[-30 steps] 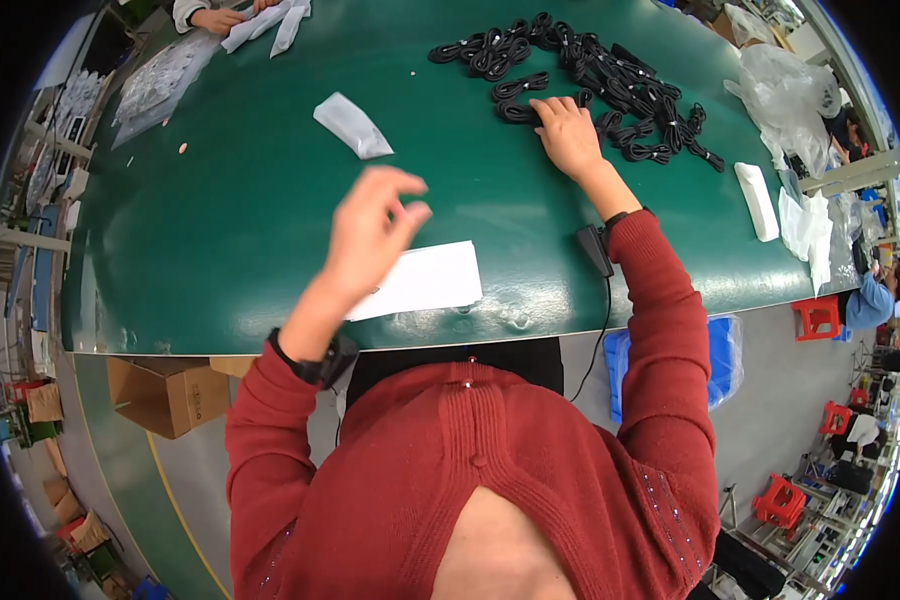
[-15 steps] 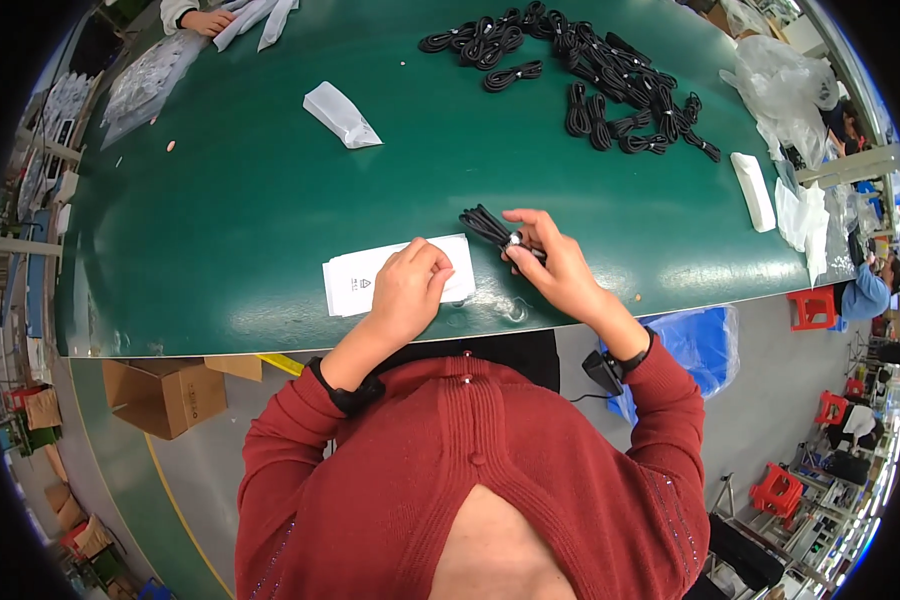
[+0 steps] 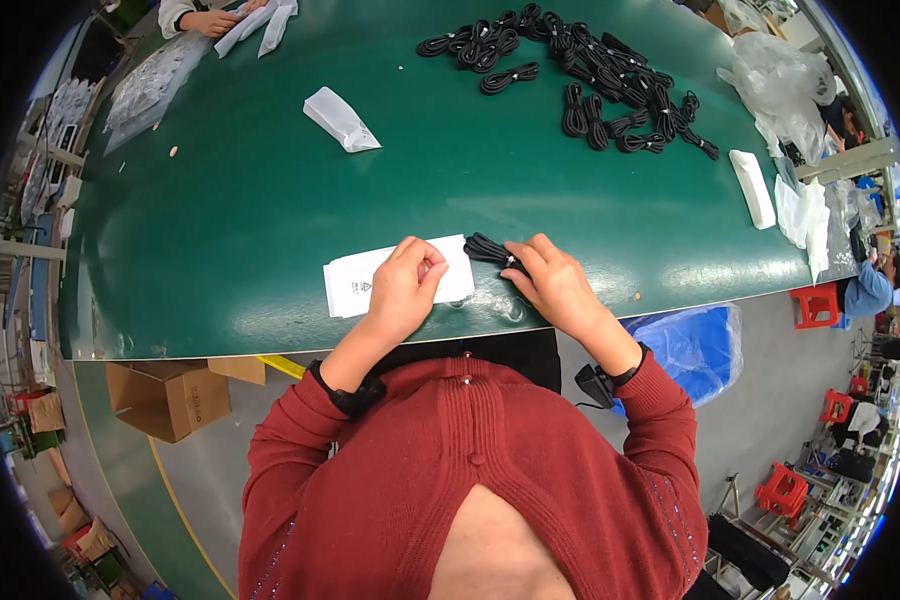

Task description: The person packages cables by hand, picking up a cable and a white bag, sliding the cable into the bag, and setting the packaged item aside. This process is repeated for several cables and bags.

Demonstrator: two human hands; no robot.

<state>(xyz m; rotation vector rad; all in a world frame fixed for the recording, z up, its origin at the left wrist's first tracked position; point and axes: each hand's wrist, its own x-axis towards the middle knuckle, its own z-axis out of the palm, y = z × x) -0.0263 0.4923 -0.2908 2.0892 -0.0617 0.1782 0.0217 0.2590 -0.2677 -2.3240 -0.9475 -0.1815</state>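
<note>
A small stack of flat white bags point(image 3: 351, 282) with a printed mark lies near the front edge of the green table. My left hand point(image 3: 405, 285) rests over its right part, thumb and fingers pinched together at the top bag's edge. In my right hand point(image 3: 560, 285) is a coiled black cable point(image 3: 486, 249), gripped at its tied middle. The cable's left end points at the bags' right end, nearly touching it. My right palm hides the cable's other end.
Many coiled black cables point(image 3: 610, 75) lie in a heap at the far right. One filled white bag point(image 3: 342, 118) sits mid-table. Another person's hand point(image 3: 210, 22) holds white bags at the far left. Clear plastic point(image 3: 782, 85) and a white packet point(image 3: 752, 189) lie along the right edge.
My right hand has lowered the cable to the table and turned it flatter, its end now beside the bags. My left hand has shifted slightly left, still pinched.
</note>
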